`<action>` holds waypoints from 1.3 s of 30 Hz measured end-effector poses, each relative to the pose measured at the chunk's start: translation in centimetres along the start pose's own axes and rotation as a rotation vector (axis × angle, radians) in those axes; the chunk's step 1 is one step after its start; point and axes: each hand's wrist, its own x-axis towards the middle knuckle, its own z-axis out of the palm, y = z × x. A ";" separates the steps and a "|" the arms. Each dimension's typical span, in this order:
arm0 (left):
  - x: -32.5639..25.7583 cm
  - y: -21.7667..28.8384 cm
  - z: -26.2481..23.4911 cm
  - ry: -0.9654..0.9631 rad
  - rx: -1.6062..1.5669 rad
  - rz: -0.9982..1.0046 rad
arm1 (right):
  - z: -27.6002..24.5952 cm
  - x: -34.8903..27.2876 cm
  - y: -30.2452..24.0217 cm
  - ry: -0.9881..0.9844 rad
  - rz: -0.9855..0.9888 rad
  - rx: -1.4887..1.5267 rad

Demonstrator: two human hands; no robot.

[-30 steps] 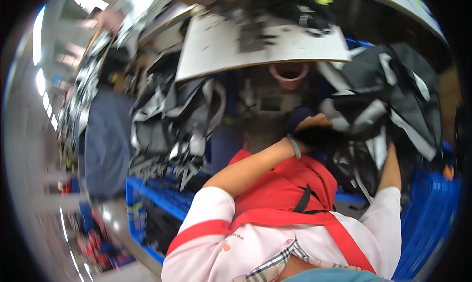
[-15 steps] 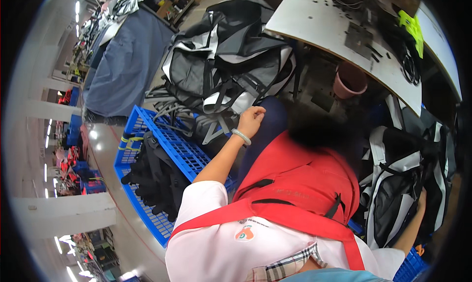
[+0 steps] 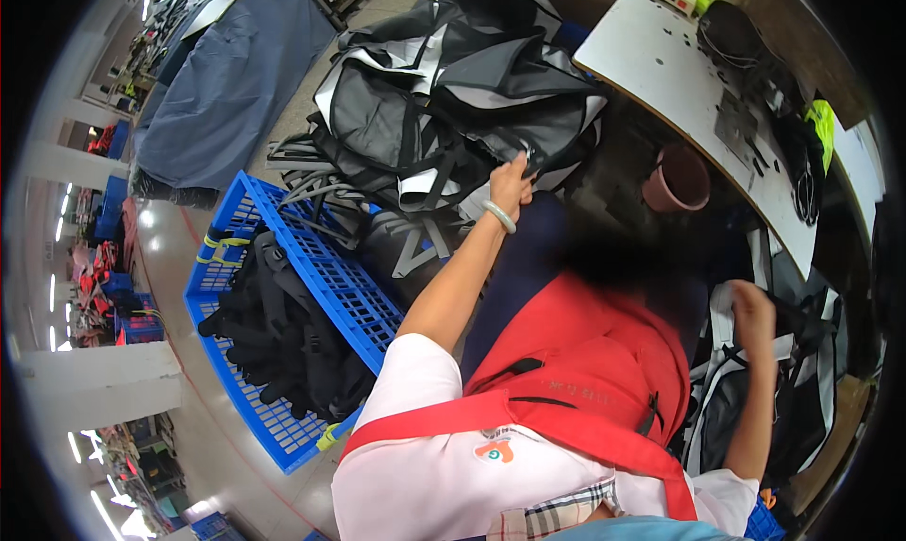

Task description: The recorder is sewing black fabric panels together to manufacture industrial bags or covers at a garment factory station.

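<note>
To the front of me lies a big heap of black, grey and white sewn bag pieces (image 3: pixel 377 116). My left hand (image 3: pixel 510 190), with a pale bangle at the wrist, is closed on the near edge of a black and grey bag piece (image 3: pixel 491 144) in that heap. On my right, my right hand (image 3: pixel 753 316) is raised over a second stack of similar black and white bag pieces (image 3: pixel 722 418). Its fingers are blurred and partly turned away, so I cannot tell whether they hold anything.
A blue plastic crate (image 3: pixel 283 451) with black straps stands at my left. Grey strips (image 3: pixel 316 187) spill beside it. A white table (image 3: pixel 651 59) with scraps and cords runs along the right, a pink bucket (image 3: pixel 676 177) below it. Blue-grey cloth (image 3: pixel 226 88) covers a stack at far left.
My left hand has moved forward onto the bag heap and closed on its edge. My right hand has come up and forward from low beside the right stack. The view has shifted slightly.
</note>
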 end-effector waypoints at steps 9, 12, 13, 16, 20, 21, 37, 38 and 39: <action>-4.1 13.7 -1.1 -0.158 0.325 0.401 | 13.6 2.7 -6.3 -0.417 -0.359 0.023; -10.1 7.7 -0.4 -0.165 0.933 0.309 | 13.9 3.1 -10.2 -0.345 -0.356 0.075; -11.9 5.4 -1.0 -0.259 0.901 0.325 | 14.1 3.5 -11.5 -0.208 -0.403 0.147; -18.9 3.2 0.8 -0.592 1.092 0.404 | 12.7 3.5 -15.2 -0.005 -0.425 0.290; -21.5 0.7 1.0 -0.701 1.005 0.173 | 11.2 5.7 -20.0 0.095 -0.595 0.256; -21.3 0.7 0.9 -0.684 1.027 0.197 | 11.3 6.2 -20.9 0.063 -0.680 0.195; -21.1 -3.4 0.3 -0.636 0.557 -0.171 | 13.6 2.6 -17.1 -0.362 -0.498 0.103; -21.3 -3.3 0.1 -0.634 0.519 -0.190 | 13.2 2.6 -17.0 -0.388 -0.536 0.067; -21.1 -3.1 0.0 -0.633 0.482 -0.208 | 13.0 3.0 -16.8 -0.414 -0.574 0.029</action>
